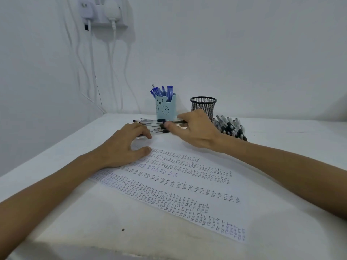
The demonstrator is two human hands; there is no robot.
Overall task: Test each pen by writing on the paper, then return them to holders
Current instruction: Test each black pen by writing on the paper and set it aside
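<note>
A sheet of paper (187, 186) covered in rows of handwriting lies on the white table. Behind it lies a row of black-capped clear pens (150, 124). My right hand (195, 128) reaches over that row, fingers pinched on one black pen (178, 121). My left hand (125, 145) rests on the paper's far left corner, fingers curled and apart, touching the near pens. A light blue bear holder (166, 109) holds several blue pens. A black mesh holder (203, 106) stands to its right, with nothing visible sticking out of it.
A second heap of black-and-clear pens (230, 127) lies right of the mesh holder. A wall socket with white chargers (105, 14) and hanging cables is at the upper left. The table's front edge (112, 248) runs along the bottom.
</note>
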